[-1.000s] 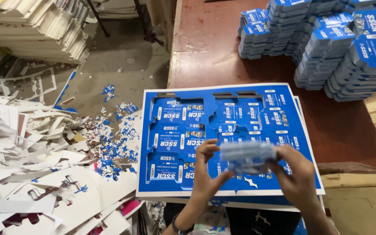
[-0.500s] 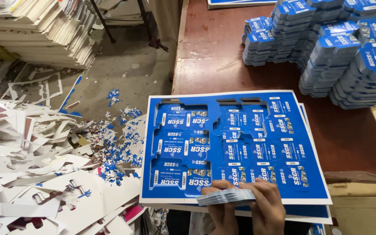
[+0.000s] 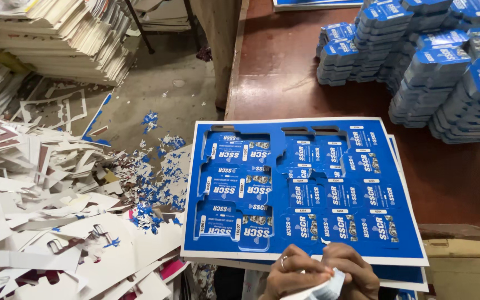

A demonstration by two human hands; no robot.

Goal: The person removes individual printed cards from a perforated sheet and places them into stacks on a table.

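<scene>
A blue printed die-cut card sheet (image 3: 306, 189) lies on top of a few like sheets at the near edge of a brown table (image 3: 284, 72). Some of its top cut-outs are gone, leaving holes. Both my hands are at the bottom edge of the view, below the sheet. My left hand (image 3: 293, 275), with a ring on one finger, and my right hand (image 3: 356, 272) are closed together on a small bundle of punched-out blue-and-white card pieces (image 3: 323, 290). Most of the bundle is hidden by the fingers.
Stacks of punched blue card pieces (image 3: 429, 61) fill the table's far right. Left of the table, white card offcuts (image 3: 45, 222) and blue scraps (image 3: 151, 183) litter the floor. Piles of board sheets (image 3: 51, 39) stand at the top left.
My hands drew back from over the sheet toward my body with the bundle of card pieces. The view moved forward and right, bringing the sheet nearer.
</scene>
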